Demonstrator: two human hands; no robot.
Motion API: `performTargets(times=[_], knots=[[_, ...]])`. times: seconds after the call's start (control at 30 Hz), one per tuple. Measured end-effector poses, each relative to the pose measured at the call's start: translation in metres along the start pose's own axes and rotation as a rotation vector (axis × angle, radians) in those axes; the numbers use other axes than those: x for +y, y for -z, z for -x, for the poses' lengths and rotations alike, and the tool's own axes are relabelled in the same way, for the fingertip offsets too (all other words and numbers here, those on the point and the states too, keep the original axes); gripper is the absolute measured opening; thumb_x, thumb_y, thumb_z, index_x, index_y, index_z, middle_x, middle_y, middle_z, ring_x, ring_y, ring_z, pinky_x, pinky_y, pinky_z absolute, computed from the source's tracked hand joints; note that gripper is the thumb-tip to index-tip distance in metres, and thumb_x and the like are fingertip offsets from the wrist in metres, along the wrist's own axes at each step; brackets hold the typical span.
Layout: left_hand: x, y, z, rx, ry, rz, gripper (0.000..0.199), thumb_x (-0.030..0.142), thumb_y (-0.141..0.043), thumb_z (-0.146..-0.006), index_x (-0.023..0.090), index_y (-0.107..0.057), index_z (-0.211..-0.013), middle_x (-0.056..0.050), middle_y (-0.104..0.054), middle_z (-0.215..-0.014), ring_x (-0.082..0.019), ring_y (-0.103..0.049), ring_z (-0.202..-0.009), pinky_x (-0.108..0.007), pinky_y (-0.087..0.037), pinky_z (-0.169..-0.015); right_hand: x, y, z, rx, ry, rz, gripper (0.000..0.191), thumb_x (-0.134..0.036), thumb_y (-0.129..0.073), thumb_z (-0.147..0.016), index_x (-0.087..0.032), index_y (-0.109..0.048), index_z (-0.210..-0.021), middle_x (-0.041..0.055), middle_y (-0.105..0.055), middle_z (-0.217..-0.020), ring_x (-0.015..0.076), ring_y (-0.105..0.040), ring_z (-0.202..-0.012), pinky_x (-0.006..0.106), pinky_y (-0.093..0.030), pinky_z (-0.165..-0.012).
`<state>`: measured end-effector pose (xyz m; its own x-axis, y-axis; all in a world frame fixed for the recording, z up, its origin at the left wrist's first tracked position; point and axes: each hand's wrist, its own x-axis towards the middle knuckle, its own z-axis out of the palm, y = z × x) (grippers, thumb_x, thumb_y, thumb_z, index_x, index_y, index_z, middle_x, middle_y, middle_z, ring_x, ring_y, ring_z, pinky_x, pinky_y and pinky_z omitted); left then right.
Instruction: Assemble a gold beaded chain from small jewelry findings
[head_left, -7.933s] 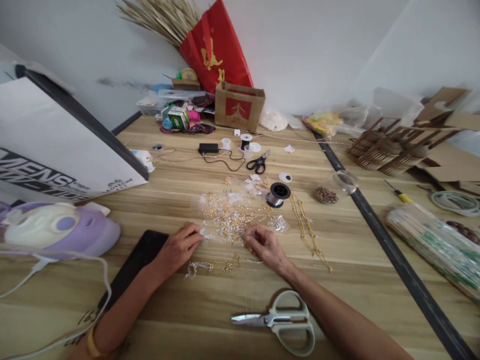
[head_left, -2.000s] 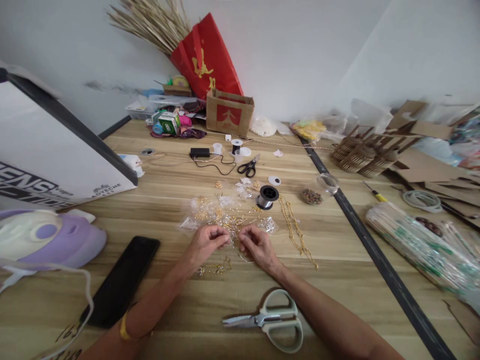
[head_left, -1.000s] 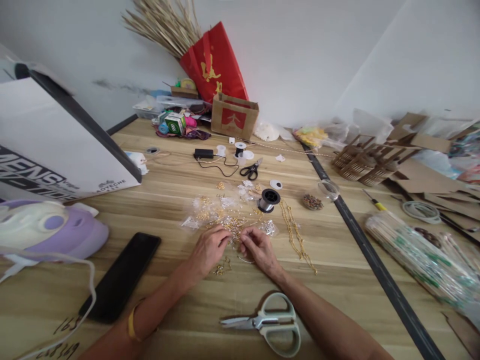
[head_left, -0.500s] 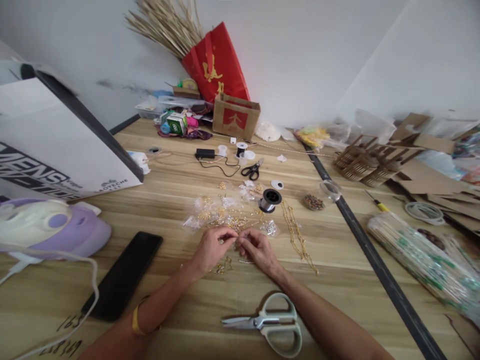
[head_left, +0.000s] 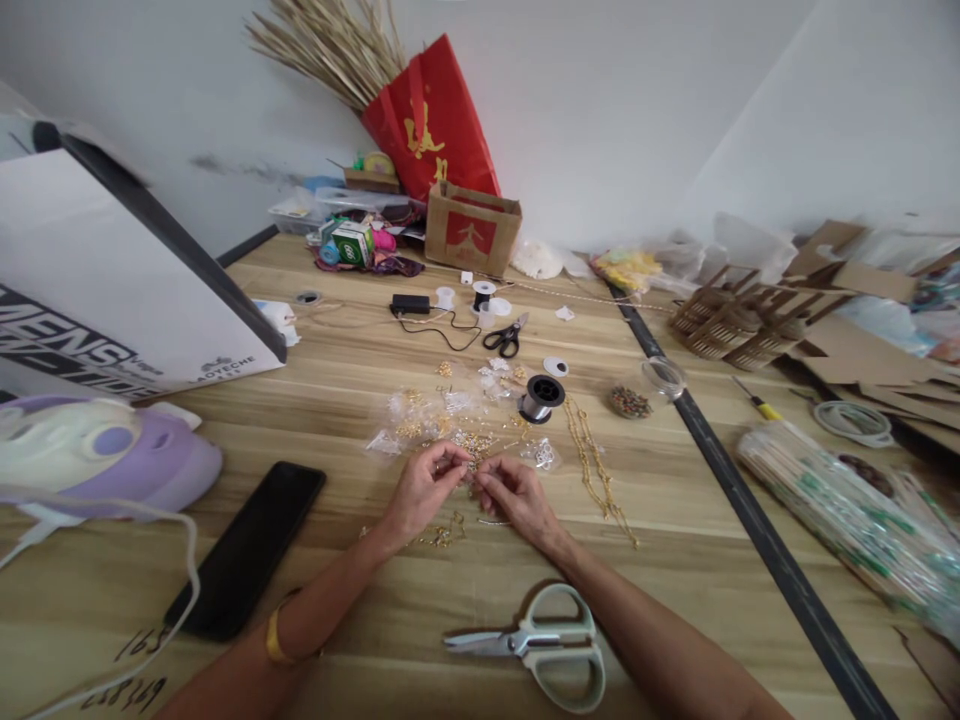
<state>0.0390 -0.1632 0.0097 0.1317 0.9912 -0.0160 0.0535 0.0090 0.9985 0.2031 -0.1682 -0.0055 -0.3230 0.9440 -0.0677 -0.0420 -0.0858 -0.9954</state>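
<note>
My left hand (head_left: 420, 492) and my right hand (head_left: 516, 497) meet fingertip to fingertip over the wooden table (head_left: 360, 370), at the near edge of a pile of small gold and silver jewellery parts (head_left: 457, 435). Each hand pinches something tiny; it is too small to name. A short gold chain piece (head_left: 442, 535) lies under my left wrist. A long gold chain (head_left: 600, 470) runs along the table right of my right hand. A spool of clear thread (head_left: 538, 397) stands behind the pile.
Large grey-handled scissors (head_left: 540, 645) lie near me, a black phone (head_left: 247, 550) to the left, beside a lilac and white device (head_left: 97, 460) with a white cable. Black scissors (head_left: 504, 338), a bead jar (head_left: 645, 390), a white bag (head_left: 112, 290) and cardboard pieces (head_left: 847, 340) surround the work area.
Eight seconds ago my hands were apart on either side of the pile. They have come together and my fingertips now pinch a small part between them. The short chain has bunched up.
</note>
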Motion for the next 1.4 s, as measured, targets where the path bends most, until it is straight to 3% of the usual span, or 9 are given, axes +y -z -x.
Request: performTargets(times=[0.33,0.57,1.2,1.4], knots=[[0.0047,-0.0005,0.0008,0.0,0.172,0.136,0.018,0.017,-0.07,-0.062,0.013,-0.062,-0.078,0.0,-0.064,-0.066,-0.012,-0.059,-0.062,-0.023,-0.048,-0.061,-0.0007,0.0001,0.0007,0.0,0.003,0.007,0.034,-0.051,-0.061,-0.079,-0.017,-0.055,-0.08,-0.0049,-0.053,-0.052,0.0076,-0.045,-0.041,0.019,-0.038,-0.041],[0.0049,-0.0007,0.0003,-0.022,0.195,0.18,0.017,0.016,-0.072,-0.058,0.013,-0.062,-0.071,0.002,-0.063,-0.063,-0.01,-0.058,-0.056,-0.023,-0.049,-0.058,0.0004,0.0005,-0.0007,0.002,-0.013,0.011,0.035,-0.051,-0.062,-0.078,-0.017,-0.055,-0.081,-0.0046,-0.054,-0.051,0.0073,-0.046,-0.04,0.019,-0.038,-0.041],[-0.0008,0.0021,0.0007,-0.107,0.153,0.097,0.016,0.017,-0.071,-0.062,0.013,-0.063,-0.075,-0.001,-0.066,-0.064,-0.013,-0.06,-0.06,-0.025,-0.049,-0.061,0.0015,0.0014,0.0001,-0.048,-0.013,0.016,0.036,-0.051,-0.062,-0.078,-0.016,-0.056,-0.079,-0.0042,-0.054,-0.052,0.0082,-0.047,-0.042,0.02,-0.038,-0.043],[0.0063,0.0002,0.0041,-0.13,0.057,-0.123,0.006,0.019,-0.063,-0.07,0.014,-0.067,-0.068,-0.002,-0.066,-0.062,-0.014,-0.058,-0.059,-0.025,-0.046,-0.06,0.0003,0.0011,0.001,-0.023,0.015,0.016,0.036,-0.052,-0.061,-0.079,-0.016,-0.055,-0.079,-0.0046,-0.053,-0.052,0.0079,-0.046,-0.042,0.019,-0.038,-0.043]])
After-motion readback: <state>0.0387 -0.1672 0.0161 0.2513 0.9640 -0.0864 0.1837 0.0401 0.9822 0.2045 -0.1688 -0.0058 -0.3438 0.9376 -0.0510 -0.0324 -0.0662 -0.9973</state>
